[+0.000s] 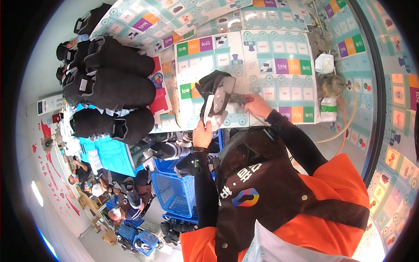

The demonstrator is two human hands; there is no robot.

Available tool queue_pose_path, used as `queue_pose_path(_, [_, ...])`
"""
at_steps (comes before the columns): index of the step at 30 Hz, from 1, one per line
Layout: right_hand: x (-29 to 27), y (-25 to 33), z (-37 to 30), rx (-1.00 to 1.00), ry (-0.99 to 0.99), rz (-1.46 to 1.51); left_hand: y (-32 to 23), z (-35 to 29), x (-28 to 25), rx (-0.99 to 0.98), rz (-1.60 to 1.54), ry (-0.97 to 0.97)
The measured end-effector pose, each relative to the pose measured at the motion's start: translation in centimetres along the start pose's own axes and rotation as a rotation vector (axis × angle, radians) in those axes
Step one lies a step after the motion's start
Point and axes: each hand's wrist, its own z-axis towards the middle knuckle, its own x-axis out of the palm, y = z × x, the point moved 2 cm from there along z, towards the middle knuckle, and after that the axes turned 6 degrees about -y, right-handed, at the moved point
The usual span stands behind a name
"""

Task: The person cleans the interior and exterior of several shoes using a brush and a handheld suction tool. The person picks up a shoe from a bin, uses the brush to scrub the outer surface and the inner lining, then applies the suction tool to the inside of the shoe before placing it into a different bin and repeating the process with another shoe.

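Observation:
A black and grey shoe (217,97) with a pale sole edge is tilted above the patterned table cover (279,78). My left hand (203,134) grips its near end, fingers closed. My right hand (257,106) is closed at the right of the shoe. From its fingers a grey, fuzzy, brush-like thing (238,99) points toward the shoe's side. It is blurred, so its exact kind cannot be told, nor whether it touches the shoe.
Black shoe uppers (118,87) are stacked at the left on a rack. Blue baskets (174,192) with shoes stand below the table. Yellow hose (355,109) hangs at the right, near a white crumpled mask-like item (324,64). Other people (124,212) sit at the lower left.

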Motion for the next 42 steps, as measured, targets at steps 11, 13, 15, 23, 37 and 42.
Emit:
queue_pose_path(11, [0.3, -2.3, -0.7, 0.070, 0.058, -0.013, 0.0, -0.1, 0.5, 0.070, -0.053, -0.015])
queue_pose_path(13, [0.6, -2.4, -0.9, 0.113, 0.216, -0.012, -0.6, -0.3, 0.3, 0.065, -0.017, -0.007])
queue_pose_path(15, [0.0, -2.1, -1.2, 0.068, 0.129, -0.041, -1.6, -0.5, 0.5, 0.033, -0.004, 0.034])
queue_pose_path(23, [2.7, -0.1, 0.6, 0.032, 0.010, -0.164, 2.1, -1.0, -2.4, -0.022, 0.092, 0.080])
queue_pose_path(37, [-6.3, -2.4, -0.9, 0.114, 0.078, 0.328, 6.5, 16.7, 2.9, 0.251, -0.288, 0.127])
queue_pose_path(42, [-6.5, 2.3, -3.9, 0.220, -0.082, 0.007, 6.4, 21.4, 5.0, 0.405, -0.282, 0.283])
